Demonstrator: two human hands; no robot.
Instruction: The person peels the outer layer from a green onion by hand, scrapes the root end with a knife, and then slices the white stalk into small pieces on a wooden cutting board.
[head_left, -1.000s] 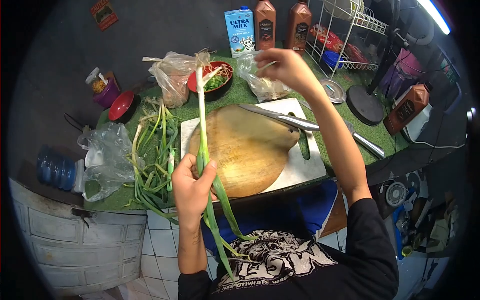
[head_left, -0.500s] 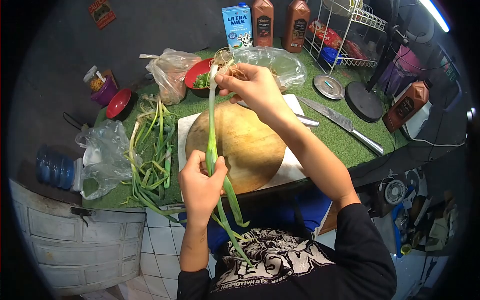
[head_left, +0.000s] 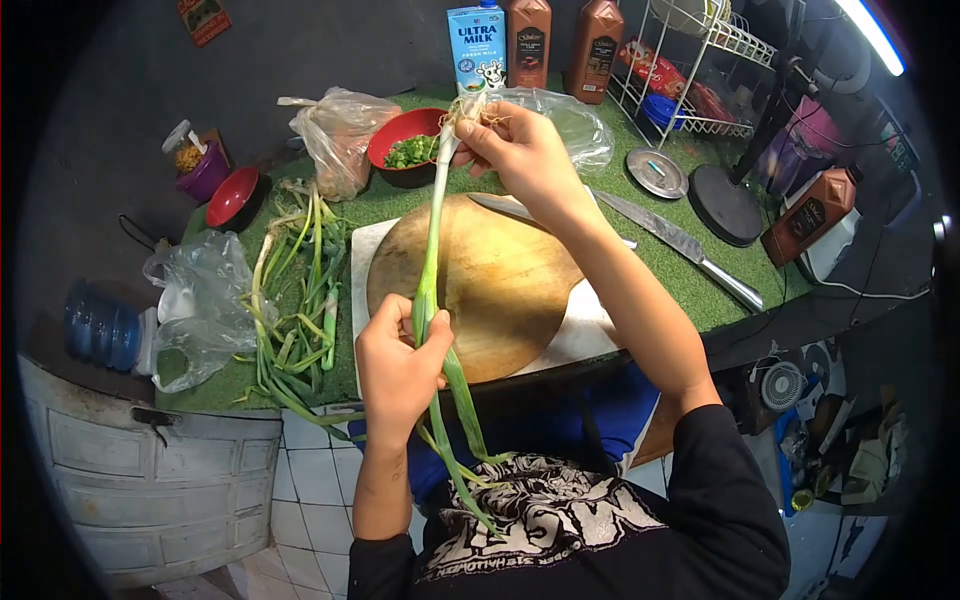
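Evidently the scallion is held at two places so that it stays stretched and steady, lifted slantwise above the round wooden board, which lies on a white cutting board at the middle of the table's near edge. The left hand is wrapped around the stalk where the leaves split, while the right hand pinches the root end between thumb and fingertips, perhaps because the thin roots call for a finer grip. The loose leaves hang past the near edge, probably being too long to stay over the wood. A knife rests across the round board's far right rim, seemingly laid there to leave the right hand free; a larger knife lies toward the table's right edge. Toward the far edge, the red bowl of chopped greens sits within reach yet clear of the boards, and more scallions are heaped left of them. The left forearm rises nearly upright, its thumb along the stalk; the right arm slants across from the near right, wrist bent, fingers curled inward.
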